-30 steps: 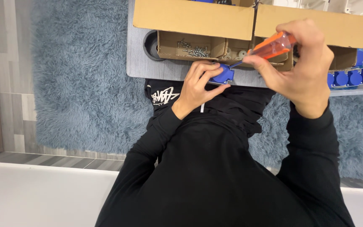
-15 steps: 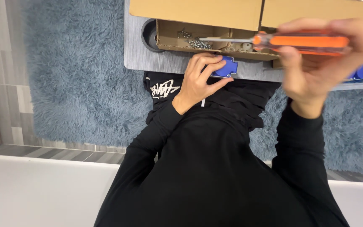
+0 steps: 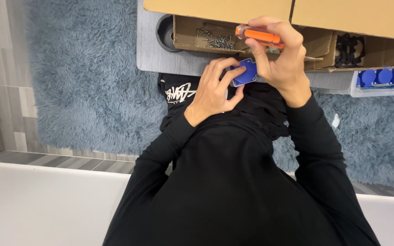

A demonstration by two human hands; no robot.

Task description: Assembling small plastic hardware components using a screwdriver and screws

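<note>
**Orange screwdriver held crosswise over a small blue part at the table's near edge**

The right hand is closed around an orange-handled screwdriver. Its long axis lies nearly level across the view, the clear butt end toward the left and dipping slightly to the right; the shaft and tip are hidden inside the fist, so where the tip points cannot be told. The left hand has its fingers curled round a small blue part, a flat squarish piece with rounded corners, pinched between thumb and fingertips just under the right hand. Both sit at the near edge of the grey table, above the person's lap.

Along the far side of the table stand open cardboard boxes, plain brown, their flaps folded out toward the person. The left compartment holds a loose heap of silver screws; the right compartment holds black parts. A dark round cup stands by the left box's corner. At the table's right edge a clear tray carries a row of blue caps. A white graphic print marks the black clothing beneath the left hand. A shaggy blue-grey rug covers the floor around.
</note>
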